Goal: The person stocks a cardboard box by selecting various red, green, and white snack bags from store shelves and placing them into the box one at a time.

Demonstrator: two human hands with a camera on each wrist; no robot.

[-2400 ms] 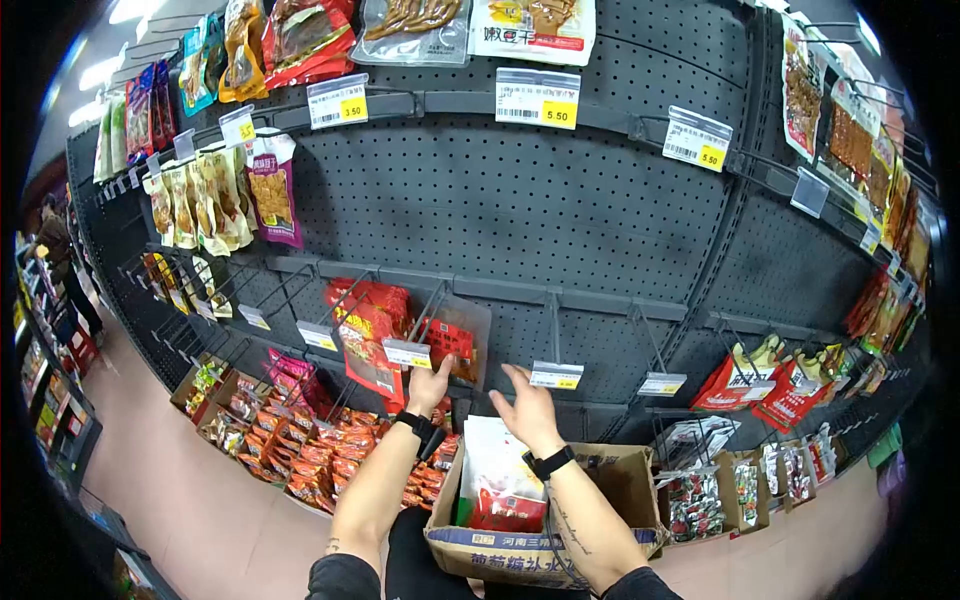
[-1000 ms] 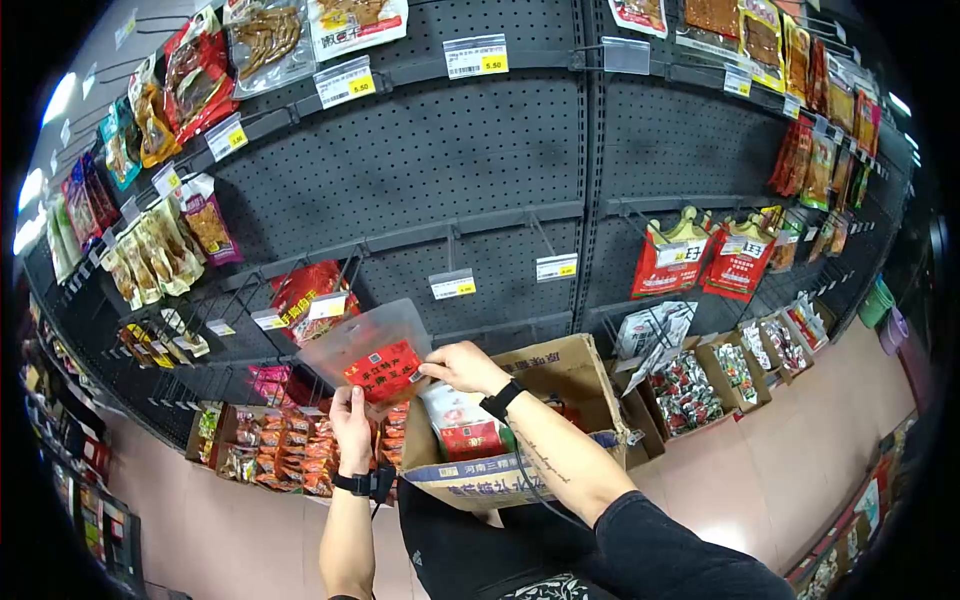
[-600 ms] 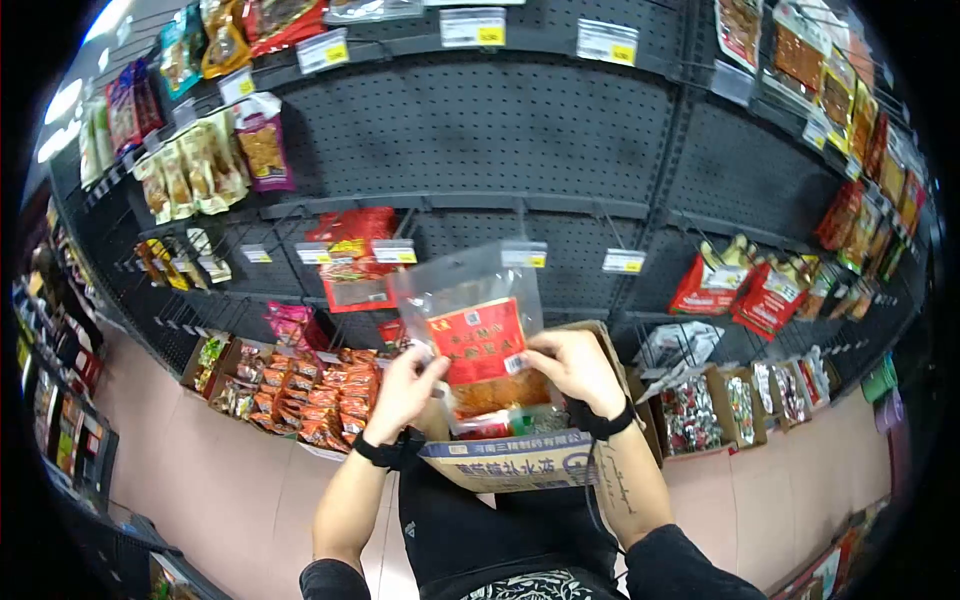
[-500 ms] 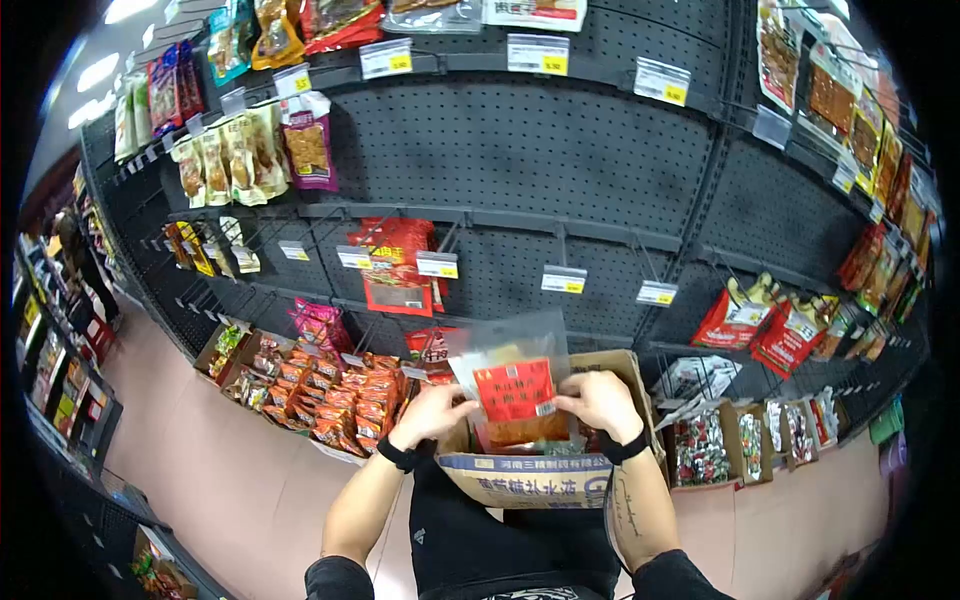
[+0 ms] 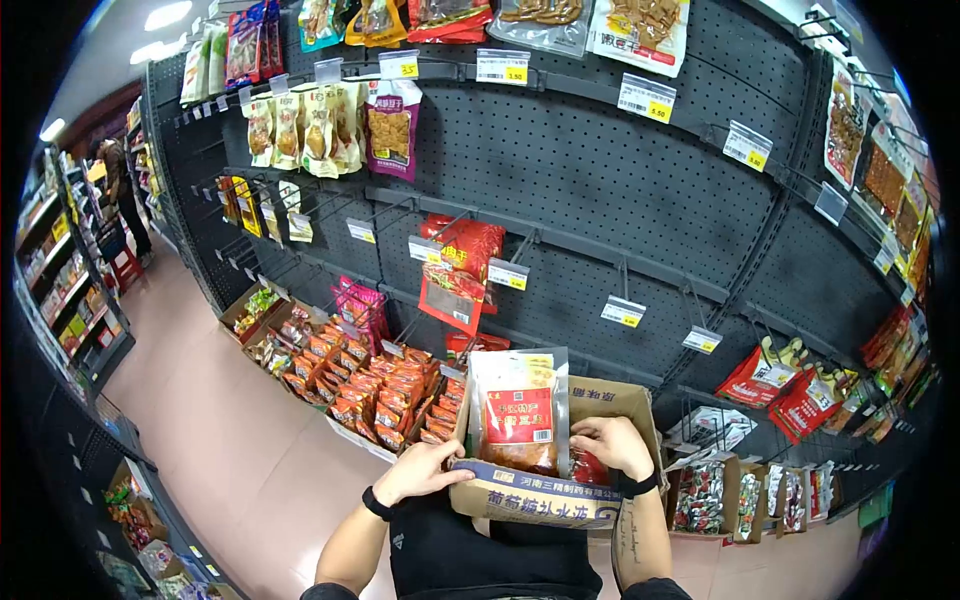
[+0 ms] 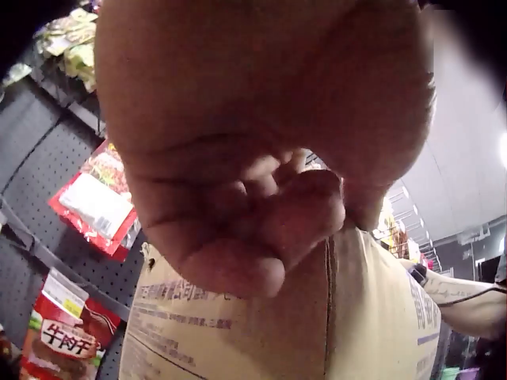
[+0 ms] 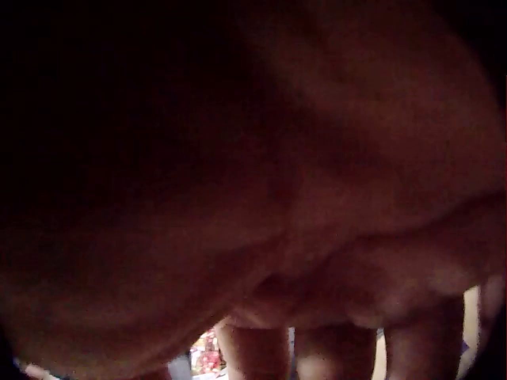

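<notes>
An open cardboard box (image 5: pixel 540 496) with blue print sits before the person's dark-clothed legs. Inside at the left, a clear pack with a red label (image 5: pixel 518 410) stands upright, its top above the rim. The left hand (image 5: pixel 418 472) grips the box's front left corner; the left wrist view shows its curled fingers (image 6: pixel 238 261) against the cardboard (image 6: pixel 230 332). Beside the pack, the right hand (image 5: pixel 612 445) reaches down into the box, fingers loosely bent over a red packet (image 5: pixel 588 467). The right wrist view is dark, with the fingers (image 7: pixel 337 348) spread apart; their contact is hidden.
Behind the box, hooks with price tags (image 5: pixel 623 311) jut from a black pegboard (image 5: pixel 600 150). Red packs (image 5: pixel 462 270) hang left of centre. Cartons of orange snacks (image 5: pixel 385 390) stand left, with more cartons (image 5: pixel 700 500) at the right.
The clear pack has gone from between both hands to standing in the box. The left hand has moved to the box corner, and the right hand has let go and dipped inside.
</notes>
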